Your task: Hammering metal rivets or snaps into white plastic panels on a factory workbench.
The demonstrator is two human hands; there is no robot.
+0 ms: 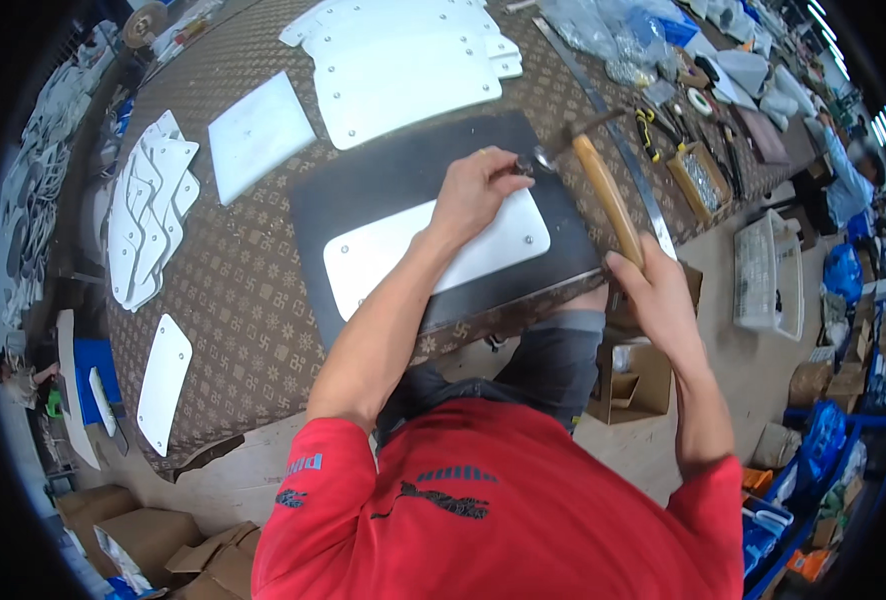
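My left hand [475,195] is closed in a pinch at the far right corner of a white panel [443,245]. A small dark metal tool [525,168] shows at its fingertips, mostly hidden by them. The panel has rounded corners with round metal snaps and lies on a black mat [333,205]. Wrapped round the wooden handle of a hammer [608,190] is my right hand [660,300]. The hammer's head is beside the left fingertips, its shiny face towards the small tool; whether they touch I cannot tell.
Stacked white panels with snaps [403,75], a white block [261,137], wavy white pieces [153,215] and a single white strip [165,385] lie on the patterned table. Right: a long metal ruler [638,180], pliers [647,135], and a box of small metal parts [700,180].
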